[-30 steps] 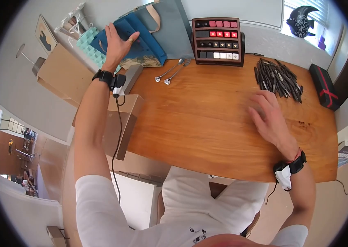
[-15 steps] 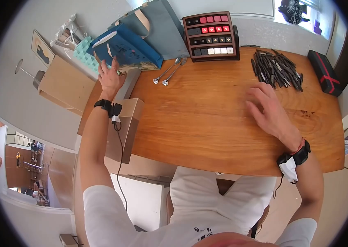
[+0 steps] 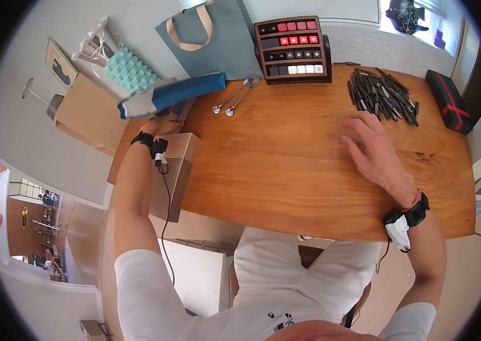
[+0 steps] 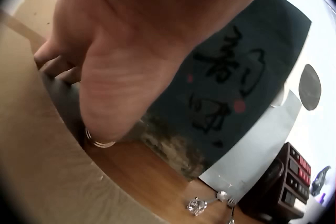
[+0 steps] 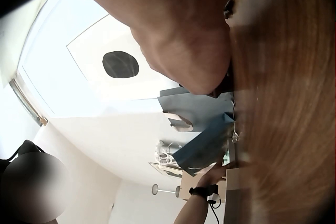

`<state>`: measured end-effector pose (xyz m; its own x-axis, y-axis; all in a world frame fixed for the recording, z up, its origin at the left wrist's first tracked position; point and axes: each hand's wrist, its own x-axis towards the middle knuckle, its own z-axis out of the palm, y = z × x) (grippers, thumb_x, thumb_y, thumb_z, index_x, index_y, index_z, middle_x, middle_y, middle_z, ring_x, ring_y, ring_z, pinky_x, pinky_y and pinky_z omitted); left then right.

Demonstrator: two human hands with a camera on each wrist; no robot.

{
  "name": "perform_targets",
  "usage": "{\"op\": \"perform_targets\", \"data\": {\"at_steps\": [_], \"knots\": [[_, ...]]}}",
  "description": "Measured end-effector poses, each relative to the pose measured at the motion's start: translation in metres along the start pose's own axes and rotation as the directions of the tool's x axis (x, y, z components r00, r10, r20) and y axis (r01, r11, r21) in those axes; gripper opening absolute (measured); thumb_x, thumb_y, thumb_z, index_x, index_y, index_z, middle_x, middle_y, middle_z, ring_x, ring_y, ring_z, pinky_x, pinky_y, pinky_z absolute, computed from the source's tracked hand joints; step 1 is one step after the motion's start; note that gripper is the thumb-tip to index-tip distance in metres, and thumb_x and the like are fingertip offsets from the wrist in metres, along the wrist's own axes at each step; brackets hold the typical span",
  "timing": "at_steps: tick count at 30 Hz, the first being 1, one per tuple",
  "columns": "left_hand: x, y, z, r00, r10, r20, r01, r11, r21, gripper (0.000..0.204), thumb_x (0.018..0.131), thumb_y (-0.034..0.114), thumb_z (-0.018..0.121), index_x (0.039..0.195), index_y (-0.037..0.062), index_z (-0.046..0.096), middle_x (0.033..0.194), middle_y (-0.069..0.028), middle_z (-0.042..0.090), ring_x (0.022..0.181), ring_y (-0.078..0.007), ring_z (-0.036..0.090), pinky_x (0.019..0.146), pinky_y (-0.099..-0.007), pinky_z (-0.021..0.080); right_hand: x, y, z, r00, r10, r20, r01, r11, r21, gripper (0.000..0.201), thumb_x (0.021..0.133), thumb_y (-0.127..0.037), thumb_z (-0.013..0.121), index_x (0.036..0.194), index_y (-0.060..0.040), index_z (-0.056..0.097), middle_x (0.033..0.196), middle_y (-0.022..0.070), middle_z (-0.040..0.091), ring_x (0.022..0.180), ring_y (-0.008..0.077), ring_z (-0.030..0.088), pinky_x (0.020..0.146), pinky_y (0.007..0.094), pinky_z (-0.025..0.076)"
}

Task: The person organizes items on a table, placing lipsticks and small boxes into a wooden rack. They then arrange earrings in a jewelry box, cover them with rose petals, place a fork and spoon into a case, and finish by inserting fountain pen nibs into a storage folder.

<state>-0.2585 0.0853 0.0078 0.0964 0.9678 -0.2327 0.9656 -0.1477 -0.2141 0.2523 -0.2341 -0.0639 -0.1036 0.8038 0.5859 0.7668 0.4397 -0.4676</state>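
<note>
A blue paper gift bag (image 3: 189,91) with dark brush lettering tips toward me at the desk's far left, its top edge blurred. Just beneath it, my left hand (image 3: 162,125) reaches down beside a cardboard box (image 3: 181,146). In the left wrist view, the thumb and bent fingers of that hand (image 4: 126,77) lie on either side of a narrow grey box (image 4: 65,98); the bag (image 4: 252,61) rises behind them. My right hand (image 3: 372,150) stays low over the desk's right side, fingers loosely bent and holding nothing. A heap of dark pens (image 3: 381,95) lies just beyond it.
A grey paper bag (image 3: 212,48) with ribbon handles stands behind. Right of it are a spoon (image 3: 232,95), a fork (image 3: 243,96) and a wooden rack (image 3: 293,50) of small cubes. A black ribboned box (image 3: 450,102) sits at the desk's right edge.
My left hand has come down from the blue bag's upper part to the grey box. The bag has tipped forward toward me, uncovering the grey bag. The right hand has hardly moved.
</note>
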Motion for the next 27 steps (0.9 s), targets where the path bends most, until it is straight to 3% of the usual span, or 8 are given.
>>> {"op": "perform_targets", "data": {"at_steps": [9,10,13,14,17,18,21,27], "knots": [[-0.013,-0.028,-0.091,0.991,-0.045,0.123,0.034,0.996,0.088,0.096,0.083,0.056,0.08,0.165,0.0198,0.045,0.156,-0.0273,0.056,0.146,-0.0442,0.051,0.122,-0.0449,0.041,-0.002,0.008,0.006,0.999,0.026,0.043,-0.028,0.999,0.038,0.026,0.097,-0.009,0.069,0.121,0.0003,0.064,0.123,0.0187,0.061,0.119,0.0409,0.057,0.103,0.0464,0.049],[0.0,-0.063,-0.081,0.991,0.018,-0.131,-0.033,0.993,-0.11,0.095,0.08,0.05,0.084,0.165,0.0306,0.045,0.152,-0.0262,0.06,0.144,-0.043,0.054,0.121,-0.0458,0.042,-0.002,0.008,0.006,0.999,0.009,0.04,-0.01,1.0,0.017,0.026,0.097,-0.009,0.069,0.121,0.0004,0.064,0.123,0.0189,0.061,0.119,0.0412,0.057,0.103,0.0466,0.049],[-0.045,-0.037,-0.112,0.983,0.054,-0.176,-0.08,0.986,-0.149,0.098,0.078,0.044,0.087,0.166,0.0291,0.045,0.151,-0.024,0.061,0.144,-0.0412,0.054,0.12,-0.0451,0.043,-0.002,0.008,0.004,0.999,-0.003,0.038,0.003,1.0,0.007,0.025,0.097,-0.009,0.069,0.12,0.0005,0.064,0.121,0.0191,0.061,0.117,0.0416,0.057,0.103,0.0469,0.049],[-0.043,-0.046,-0.114,0.972,0.078,-0.22,-0.118,0.978,-0.174,0.098,0.078,0.035,0.089,0.165,0.0309,0.045,0.145,-0.0222,0.065,0.133,-0.0366,0.063,0.106,-0.0453,0.052,-0.001,0.007,0.004,0.999,0.0,0.042,-0.001,1.0,0.018,0.024,0.097,-0.009,0.068,0.119,0.0005,0.064,0.12,0.0191,0.061,0.117,0.0416,0.057,0.102,0.047,0.049],[-0.084,-0.023,-0.136,0.983,0.005,-0.185,-0.067,0.941,-0.331,0.094,0.08,0.036,0.088,0.164,0.0312,0.046,0.135,-0.0204,0.067,0.117,-0.0309,0.067,0.1,-0.0422,0.055,0.0,0.005,0.002,0.999,-0.012,0.046,0.012,1.0,0.008,0.022,0.097,-0.008,0.068,0.117,0.0004,0.064,0.118,0.0188,0.061,0.115,0.0414,0.058,0.101,0.047,0.049],[-0.093,-0.021,-0.143,0.993,-0.027,-0.118,-0.029,0.893,-0.45,0.084,0.086,0.034,0.086,0.161,0.0317,0.049,0.119,-0.0144,0.068,0.099,-0.0219,0.067,0.084,-0.0388,0.058,-0.001,0.005,0.001,0.999,-0.008,0.048,0.008,1.0,0.009,0.022,0.097,-0.008,0.068,0.117,0.0004,0.064,0.118,0.0188,0.061,0.115,0.0414,0.058,0.101,0.047,0.049],[-0.115,-0.017,-0.149,0.991,-0.014,-0.131,-0.074,0.765,-0.64,0.074,0.094,0.032,0.083,0.16,0.0325,0.05,0.107,-0.0096,0.067,0.088,-0.0171,0.064,0.071,-0.0353,0.055,0.0,0.005,-0.001,0.999,-0.023,0.035,0.022,1.0,0.02,0.021,0.097,-0.008,0.068,0.116,0.0005,0.064,0.116,0.0186,0.06,0.114,0.041,0.058,0.1,0.0468,0.049],[-0.106,-0.017,-0.132,0.98,-0.051,-0.191,-0.069,0.817,-0.573,0.067,0.096,0.038,0.081,0.155,0.0285,0.052,0.103,-0.0076,0.072,0.089,-0.0167,0.064,0.073,-0.0338,0.05,-0.001,0.004,0.002,0.998,-0.043,0.042,0.043,0.999,0.0,0.019,0.097,-0.008,0.067,0.114,0.0007,0.064,0.116,0.0186,0.061,0.114,0.0405,0.058,0.099,0.0462,0.05]]}}
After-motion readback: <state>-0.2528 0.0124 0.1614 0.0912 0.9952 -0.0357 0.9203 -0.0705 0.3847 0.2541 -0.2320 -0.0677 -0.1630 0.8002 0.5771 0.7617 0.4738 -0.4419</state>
